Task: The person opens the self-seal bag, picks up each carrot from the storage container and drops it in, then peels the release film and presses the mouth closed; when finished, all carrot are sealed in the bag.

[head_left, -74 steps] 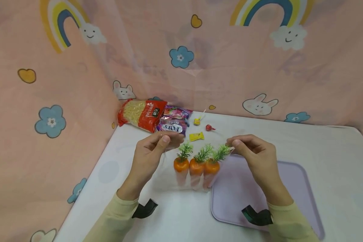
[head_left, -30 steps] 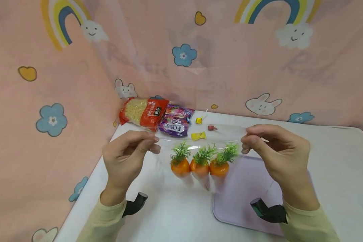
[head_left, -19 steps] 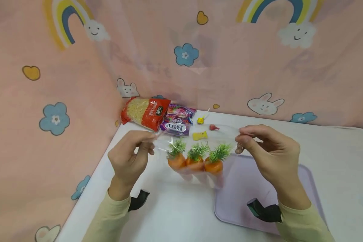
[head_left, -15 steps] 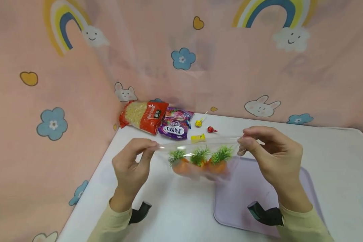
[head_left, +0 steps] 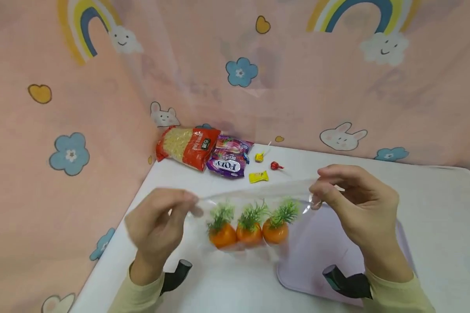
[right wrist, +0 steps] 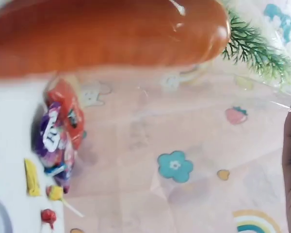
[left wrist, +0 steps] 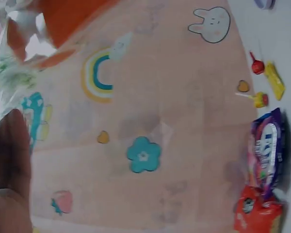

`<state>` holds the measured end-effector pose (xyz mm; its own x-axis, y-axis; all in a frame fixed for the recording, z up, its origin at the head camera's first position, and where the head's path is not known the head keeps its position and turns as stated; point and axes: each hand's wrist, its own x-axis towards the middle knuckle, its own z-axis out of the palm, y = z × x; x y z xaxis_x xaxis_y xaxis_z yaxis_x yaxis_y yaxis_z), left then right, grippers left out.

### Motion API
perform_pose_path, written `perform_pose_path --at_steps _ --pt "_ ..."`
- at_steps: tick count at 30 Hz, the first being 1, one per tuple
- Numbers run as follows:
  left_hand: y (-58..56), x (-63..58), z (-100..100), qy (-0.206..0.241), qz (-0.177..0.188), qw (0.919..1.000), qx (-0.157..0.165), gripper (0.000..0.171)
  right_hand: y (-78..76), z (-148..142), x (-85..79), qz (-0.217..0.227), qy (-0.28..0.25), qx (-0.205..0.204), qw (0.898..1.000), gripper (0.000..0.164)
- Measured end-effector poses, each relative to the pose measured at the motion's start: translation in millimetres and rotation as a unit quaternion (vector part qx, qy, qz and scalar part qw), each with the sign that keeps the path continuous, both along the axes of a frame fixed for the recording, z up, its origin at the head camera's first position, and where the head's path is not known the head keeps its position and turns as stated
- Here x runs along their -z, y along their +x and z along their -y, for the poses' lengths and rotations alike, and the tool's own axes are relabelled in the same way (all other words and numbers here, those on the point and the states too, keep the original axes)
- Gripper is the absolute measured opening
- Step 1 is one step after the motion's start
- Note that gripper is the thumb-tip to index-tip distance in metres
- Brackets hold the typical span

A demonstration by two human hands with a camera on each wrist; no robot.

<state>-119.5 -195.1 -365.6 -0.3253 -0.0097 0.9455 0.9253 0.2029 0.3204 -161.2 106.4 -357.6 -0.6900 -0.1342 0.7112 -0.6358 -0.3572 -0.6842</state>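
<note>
Between both hands a clear plastic bag (head_left: 254,191) is stretched above the table, with three orange carrots (head_left: 275,230) with green tops inside it. My left hand (head_left: 158,221) pinches the bag's upper left corner between thumb and fingers, slightly blurred. The upper right corner is pinched by my right hand (head_left: 360,208). In the right wrist view one carrot (right wrist: 136,36) lies close across the top, its leafy top (right wrist: 262,53) pointing right. The carrots' lower ends are hidden in the head view.
A lilac tray (head_left: 317,265) lies under the right hand. At the back left are a red pasta bag (head_left: 186,145) and a purple candy bag (head_left: 228,157). Nearby lie a yellow wrapped candy (head_left: 258,176), a yellow lollipop (head_left: 259,157) and a red lollipop (head_left: 275,165).
The hands have moved apart from 2.5 s ago, spreading the bag's mouth wide. Over the last half second the left hand has shifted left and down, and the carrots hang lower.
</note>
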Motion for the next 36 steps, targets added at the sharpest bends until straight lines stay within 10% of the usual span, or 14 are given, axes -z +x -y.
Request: perform_pose_path --at_steps 2,5,7,9,13,24,36 --pt "-6.0 3.0 4.5 0.006 0.179 0.9826 0.048 0.005 -2.3 -0.5 4.0 0.046 0.054 0.011 0.997 0.028" --pt "-16.2 16.7 14.9 0.022 0.417 0.9030 0.102 0.007 -8.3 1.4 14.1 0.123 0.142 0.034 0.982 0.028" --pt "-25.3 28.5 20.5 0.036 0.485 0.8659 0.119 0.009 -14.2 3.4 22.5 0.160 0.175 0.050 0.970 0.025" --pt "-35.0 37.6 23.4 0.046 0.506 0.8527 0.122 0.015 -20.6 3.8 29.9 0.183 0.189 0.061 0.963 0.026" --pt "-49.8 44.2 23.5 0.058 0.501 0.8553 0.118 0.023 -30.1 1.2 39.5 0.201 0.183 0.067 0.960 0.031" --pt "-58.3 31.7 13.1 0.051 0.428 0.8965 0.103 0.018 -45.0 -10.1 47.7 0.200 0.149 0.031 0.968 0.029" --pt "-73.3 60.4 20.8 0.056 0.353 0.9268 0.116 0.013 -60.9 -15.2 63.1 0.115 0.089 -0.033 0.989 0.018"
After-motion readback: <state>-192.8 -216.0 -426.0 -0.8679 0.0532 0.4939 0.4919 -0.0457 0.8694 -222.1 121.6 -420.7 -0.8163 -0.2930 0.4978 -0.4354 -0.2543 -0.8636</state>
